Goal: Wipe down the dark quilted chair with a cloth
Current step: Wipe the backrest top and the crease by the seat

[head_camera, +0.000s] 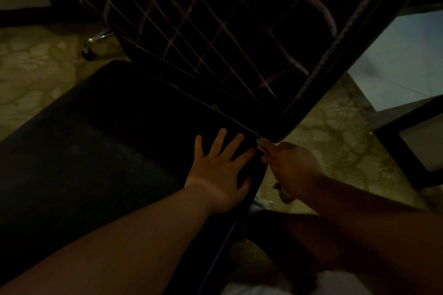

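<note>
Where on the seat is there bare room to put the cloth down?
The seat is bare left of the left hand. It is crowded at the right corner, where the right hand grips the cloth beside the quilted back.

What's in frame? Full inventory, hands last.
chair backrest: 1, dark with pale quilted diamond stitching, top centre
chair seat: 1, dark, left and centre
chair caster: 1, chrome leg with dark wheel, upper left, on the floor
cloth: 1, pale, at the seat's right corner where it meets the backrest
floor: patterned, yellowish, both sides of the chair
dark frame: 1, right edge, cannot tell what it is
left hand: fingers spread, flat on the seat
right hand: grips the cloth
</note>
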A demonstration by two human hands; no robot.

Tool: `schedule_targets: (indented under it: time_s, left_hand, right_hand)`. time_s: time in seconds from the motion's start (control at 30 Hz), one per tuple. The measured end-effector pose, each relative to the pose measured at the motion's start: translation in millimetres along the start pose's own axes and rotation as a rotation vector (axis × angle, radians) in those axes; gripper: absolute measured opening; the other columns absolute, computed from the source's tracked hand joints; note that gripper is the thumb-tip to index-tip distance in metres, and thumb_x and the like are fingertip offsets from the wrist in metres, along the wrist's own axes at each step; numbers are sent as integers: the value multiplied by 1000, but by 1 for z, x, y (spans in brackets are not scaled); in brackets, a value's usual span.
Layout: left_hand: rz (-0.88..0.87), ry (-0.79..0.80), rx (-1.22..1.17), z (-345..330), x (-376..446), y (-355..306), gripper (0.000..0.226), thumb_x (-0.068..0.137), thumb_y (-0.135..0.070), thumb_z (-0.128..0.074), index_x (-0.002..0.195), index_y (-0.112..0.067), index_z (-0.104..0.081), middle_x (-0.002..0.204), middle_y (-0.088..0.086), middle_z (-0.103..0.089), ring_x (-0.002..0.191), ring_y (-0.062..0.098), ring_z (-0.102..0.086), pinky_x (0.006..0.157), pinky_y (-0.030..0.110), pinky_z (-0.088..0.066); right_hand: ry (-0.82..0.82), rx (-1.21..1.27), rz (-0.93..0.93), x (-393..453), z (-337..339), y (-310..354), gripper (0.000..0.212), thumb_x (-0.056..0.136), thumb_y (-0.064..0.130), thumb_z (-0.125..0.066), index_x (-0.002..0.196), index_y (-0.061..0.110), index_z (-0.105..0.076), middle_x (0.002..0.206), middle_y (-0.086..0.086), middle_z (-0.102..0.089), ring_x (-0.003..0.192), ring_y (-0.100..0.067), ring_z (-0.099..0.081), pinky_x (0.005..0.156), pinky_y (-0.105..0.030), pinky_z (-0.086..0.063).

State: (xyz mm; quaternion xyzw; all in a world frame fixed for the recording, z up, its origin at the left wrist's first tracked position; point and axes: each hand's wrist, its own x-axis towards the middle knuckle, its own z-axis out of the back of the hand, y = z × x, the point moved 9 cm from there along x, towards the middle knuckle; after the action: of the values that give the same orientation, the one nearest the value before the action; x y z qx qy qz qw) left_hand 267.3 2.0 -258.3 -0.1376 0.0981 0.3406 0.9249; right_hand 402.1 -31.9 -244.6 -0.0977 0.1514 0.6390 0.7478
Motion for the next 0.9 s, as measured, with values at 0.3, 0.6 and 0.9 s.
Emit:
schedule_targets:
  time_s: [0.3, 0.6, 0.9]
  left_hand:
    - [-45, -10, 9, 2, 5, -2, 71, 95, -69, -28, 159, -42, -12, 170, -10, 17, 153, 22, 29, 112, 73, 17]
    - [-49, -11, 23, 4, 3, -3, 72, 94, -69, -29, 159, -40, -15, 171, -8, 9, 155, 22, 24, 113, 72, 13]
    - [-48, -28, 19, 3, 5, -2, 74, 95, -69, -27, 160, -35, -14, 172, -7, 3, 155, 22, 21, 114, 71, 14]
  right_hand:
    - [-111, 67, -88, -5, 12, 4, 50, 100, 20, -48, 148, 33, -40, 124, -2, -56, 101, -19, -62, 74, -26, -45]
    - [-46, 46, -91, 7, 15, -5, 28, 100, 29, -48, 126, 34, -59, 100, 7, -63, 80, -10, -59, 62, -23, -42]
    - [-146, -38, -86, 19, 40, 27, 38, 104, 32, -40, 142, 31, -44, 122, -3, -58, 102, -22, -65, 75, -31, -51]
